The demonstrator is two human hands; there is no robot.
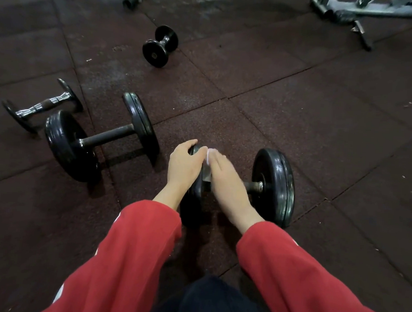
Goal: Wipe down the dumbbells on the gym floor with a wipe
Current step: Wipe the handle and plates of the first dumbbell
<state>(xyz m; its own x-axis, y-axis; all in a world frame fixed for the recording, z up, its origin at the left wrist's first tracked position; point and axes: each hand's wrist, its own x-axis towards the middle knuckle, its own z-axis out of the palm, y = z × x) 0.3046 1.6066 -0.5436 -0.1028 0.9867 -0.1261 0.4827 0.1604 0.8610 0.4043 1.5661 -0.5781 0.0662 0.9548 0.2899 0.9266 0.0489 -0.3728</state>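
Two arms are seen reaching in from the bottom edge, each clothed in a loose, long red sleeve. The left sleeve [131,255] is cut wide at the cuff, and small white markings are printed along its outer edge, near the cuff and lower down near the elbow; they cannot be read. The right sleeve [296,277] is of the same red cloth, with a tiny white fleck near its cuff. Both cuffs end at the wrist, so the left hand [184,165] and the right hand [225,178] are left bare, without gloves, rings or a watch. Between the sleeves, a dark garment [211,303] is worn below.
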